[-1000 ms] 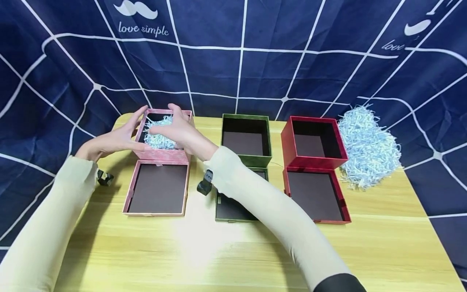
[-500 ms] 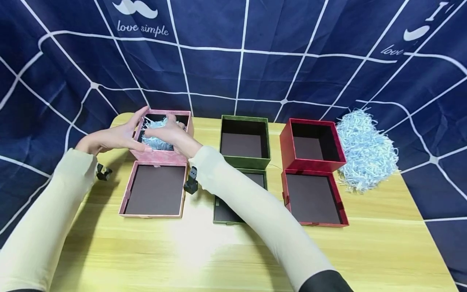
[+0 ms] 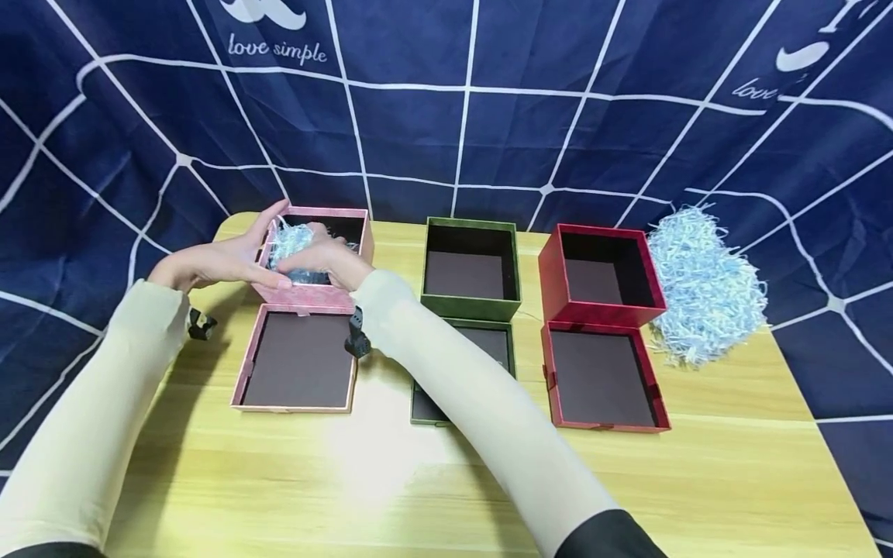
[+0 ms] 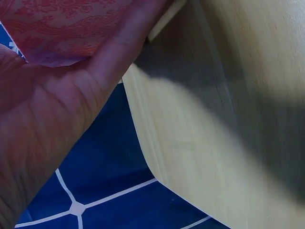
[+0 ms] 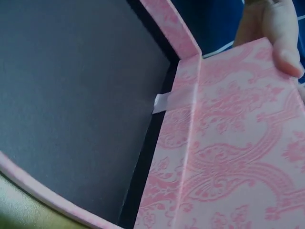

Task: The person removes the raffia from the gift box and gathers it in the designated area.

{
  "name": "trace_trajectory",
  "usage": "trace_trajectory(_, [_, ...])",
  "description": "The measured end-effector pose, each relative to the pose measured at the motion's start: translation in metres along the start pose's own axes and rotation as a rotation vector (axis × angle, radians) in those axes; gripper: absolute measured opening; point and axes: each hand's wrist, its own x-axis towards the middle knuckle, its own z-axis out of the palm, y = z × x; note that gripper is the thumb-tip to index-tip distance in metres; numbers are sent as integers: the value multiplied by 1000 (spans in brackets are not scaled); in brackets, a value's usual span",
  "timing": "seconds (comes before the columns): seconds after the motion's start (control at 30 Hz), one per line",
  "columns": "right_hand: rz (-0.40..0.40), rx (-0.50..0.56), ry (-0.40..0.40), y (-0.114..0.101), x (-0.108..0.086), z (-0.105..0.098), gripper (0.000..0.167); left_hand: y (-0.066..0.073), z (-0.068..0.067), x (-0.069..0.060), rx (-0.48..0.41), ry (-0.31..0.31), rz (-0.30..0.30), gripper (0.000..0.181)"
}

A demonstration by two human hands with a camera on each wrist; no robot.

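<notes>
At the table's far left stands a pink patterned box (image 3: 303, 294) holding light blue shredded paper (image 3: 284, 239). My left hand (image 3: 219, 263) grips the box's left side, its thumb on the front wall and a finger at the rear left corner. My right hand (image 3: 322, 257) reaches inside and holds the shredded paper against the left part; its lower fingers are hidden. In the left wrist view, my left hand (image 4: 52, 109) lies along the pink wall (image 4: 71, 28). The right wrist view shows the box's front wall (image 5: 238, 143), the shallow pink lid (image 5: 81, 105), and the left thumb (image 5: 287, 59).
A green box (image 3: 470, 308) and a red box (image 3: 603, 314) stand open to the right, with a green lid (image 3: 488, 345) and a red lid (image 3: 603, 376) before them. A blue shredded paper pile (image 3: 705, 287) sits at far right. Dark blue cloth (image 3: 405, 124) hangs behind.
My right hand has moved left and lower inside the pink box, bringing the shredded paper toward the left wall. More of the dark interior shows on the right. My left hand stays in place.
</notes>
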Motion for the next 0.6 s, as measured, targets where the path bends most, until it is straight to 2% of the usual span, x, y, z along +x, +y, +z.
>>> trace_trajectory(0.07, [-48, 58, -77, 1, -2, 0, 96, 0, -1, -2, -12, -3, -4, 135])
trace_trajectory(0.13, [-59, 106, -170, 1, -1, -1, 99, 0, -1, -4, -20, -4, -8, 134])
trace_trajectory(0.23, [-72, 112, -249, 1, 0, -3, 99, 0, -1, -3, -23, -4, -10, 135])
trace_trajectory(0.33, [-85, 118, -272, 1, 3, -3, 93, 0, -2, -3, -20, -13, -16, 136])
trace_trajectory(0.53, [-132, 203, -292, 4, 8, -3, 52, -2, -4, -2, 9, -15, -10, 135])
trace_trajectory(0.6, [-116, 200, -247, 4, 8, -3, 53, -2, -3, -1, 19, -12, -8, 134])
